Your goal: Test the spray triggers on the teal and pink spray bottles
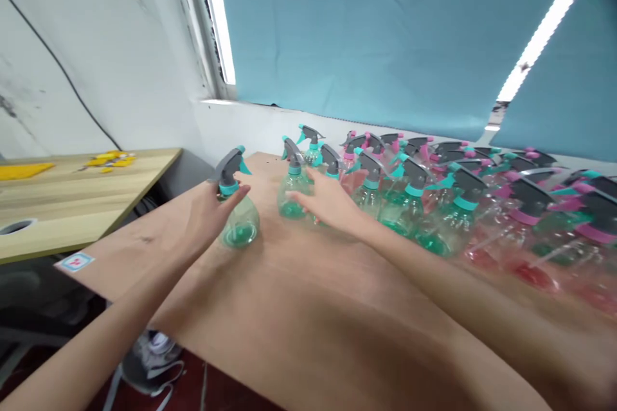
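My left hand (205,205) is closed round the neck of a clear green spray bottle (241,223) with a grey and teal trigger head. That bottle stands on the brown tabletop (270,289), left of the others. My right hand (330,199) is at a second green spray bottle (290,189), its thumb stretched across the bottle's right side and apart from the fingers. Whether it touches that bottle I cannot tell. Just behind the right hand is another spray bottle's grey and teal head (331,157), its body partly hidden by the hand.
Several green and pink spray bottles (457,205) crowd the table's right side, along the wall. A teal-blue covering (376,32) hangs behind. At left, a lighter wooden desk (62,205) holds yellow pieces (110,159). A small sticker (76,262) marks the table's left corner.
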The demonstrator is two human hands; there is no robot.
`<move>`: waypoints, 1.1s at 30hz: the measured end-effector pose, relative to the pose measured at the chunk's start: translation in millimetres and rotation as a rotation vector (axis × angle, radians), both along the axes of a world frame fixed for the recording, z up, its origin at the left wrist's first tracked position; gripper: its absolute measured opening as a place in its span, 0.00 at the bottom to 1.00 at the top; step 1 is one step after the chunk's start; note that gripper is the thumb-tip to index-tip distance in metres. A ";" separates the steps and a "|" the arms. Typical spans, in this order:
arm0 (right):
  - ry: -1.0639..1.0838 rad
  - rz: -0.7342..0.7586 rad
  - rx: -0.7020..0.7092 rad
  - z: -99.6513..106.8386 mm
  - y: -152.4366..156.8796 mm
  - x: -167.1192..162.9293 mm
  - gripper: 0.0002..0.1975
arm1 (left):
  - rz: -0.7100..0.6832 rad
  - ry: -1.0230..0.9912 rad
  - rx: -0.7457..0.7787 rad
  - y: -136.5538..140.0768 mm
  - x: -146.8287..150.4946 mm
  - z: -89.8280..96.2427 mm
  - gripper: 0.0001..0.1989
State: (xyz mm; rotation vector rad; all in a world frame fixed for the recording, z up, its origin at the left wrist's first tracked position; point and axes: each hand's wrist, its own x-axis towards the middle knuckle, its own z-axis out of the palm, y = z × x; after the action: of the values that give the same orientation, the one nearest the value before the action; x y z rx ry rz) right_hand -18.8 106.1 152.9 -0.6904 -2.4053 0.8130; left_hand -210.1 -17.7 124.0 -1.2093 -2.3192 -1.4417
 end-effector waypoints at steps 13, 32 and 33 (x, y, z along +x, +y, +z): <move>0.095 -0.030 -0.350 -10.5 37.3 -56.2 0.27 | -0.022 0.092 0.040 84.1 -35.7 -17.4 0.18; 0.055 0.035 -0.261 -15.3 46.3 -58.9 0.18 | -0.077 0.122 0.048 92.4 -26.6 -17.8 0.23; 0.048 0.042 -0.245 -15.6 44.6 -57.9 0.19 | -0.079 0.117 0.056 90.7 -25.9 -17.5 0.24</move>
State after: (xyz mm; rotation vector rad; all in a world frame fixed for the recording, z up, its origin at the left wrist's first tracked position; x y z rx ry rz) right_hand -76.7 150.7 137.2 -0.7061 -2.3061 1.1424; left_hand -235.9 73.0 106.6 -1.3454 -2.1630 -1.4107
